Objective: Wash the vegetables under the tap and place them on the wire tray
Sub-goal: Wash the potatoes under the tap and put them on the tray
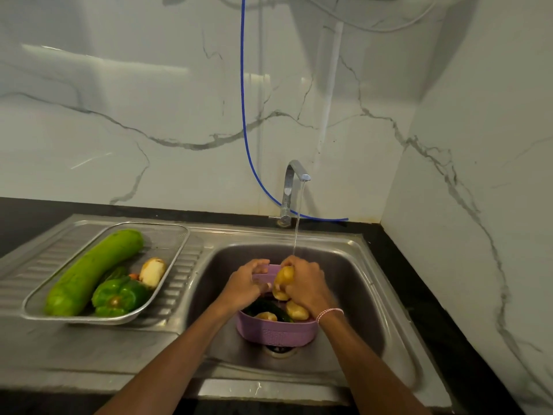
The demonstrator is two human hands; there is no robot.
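Observation:
Water runs from the steel tap into the sink. Under the stream my right hand holds a yellow potato, and my left hand closes against it from the left. Both hands hover over a purple colander standing in the sink, which holds more potatoes and something dark green. On the drainboard to the left, the wire tray carries a long green gourd, a green bell pepper, a pale potato and a bit of orange carrot.
A blue hose hangs down the marble wall and curls behind the tap. Black countertop borders the sink on the right and back. The marble side wall stands close on the right.

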